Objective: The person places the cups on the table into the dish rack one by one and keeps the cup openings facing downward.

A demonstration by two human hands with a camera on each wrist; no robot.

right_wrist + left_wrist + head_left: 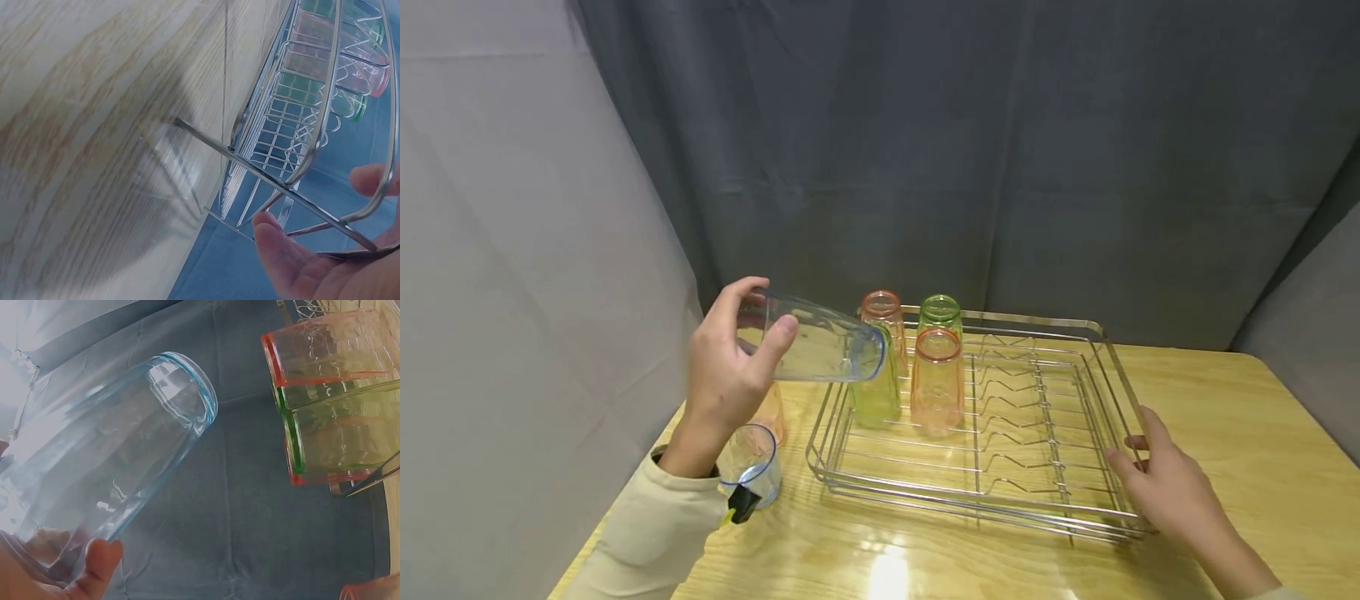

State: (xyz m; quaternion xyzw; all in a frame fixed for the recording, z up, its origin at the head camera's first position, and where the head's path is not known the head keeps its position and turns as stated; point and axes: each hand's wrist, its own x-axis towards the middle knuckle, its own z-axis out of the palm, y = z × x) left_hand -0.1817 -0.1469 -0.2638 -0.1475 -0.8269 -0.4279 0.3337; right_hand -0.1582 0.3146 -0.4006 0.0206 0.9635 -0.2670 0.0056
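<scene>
Curtain [550,208] on the far L is pale grey. Next up, L hand [730,367], thumb and fingers wrapped round a clear cup [820,346] w/ a blue tint — it's up in the air, tipped nearly sideways, thick blue end pointing R. Below, a blue-rimmed cup [756,467] stands on the table [1000,558], orange cup [771,414] just behind, partly hidden. Then the wire rack [1118,373]: 4 cups upside down in its L half — red-orange [883,310] + green [940,311] at the back, yellow-green [876,400] + pale orange [937,383] in front. Clear cup overlaps yellow-green in the head view, can't tell if they touch. Wavy dividers [1015,417] fill the rack's R half, and R hand [1176,483] is gripping its R rim.
</scene>
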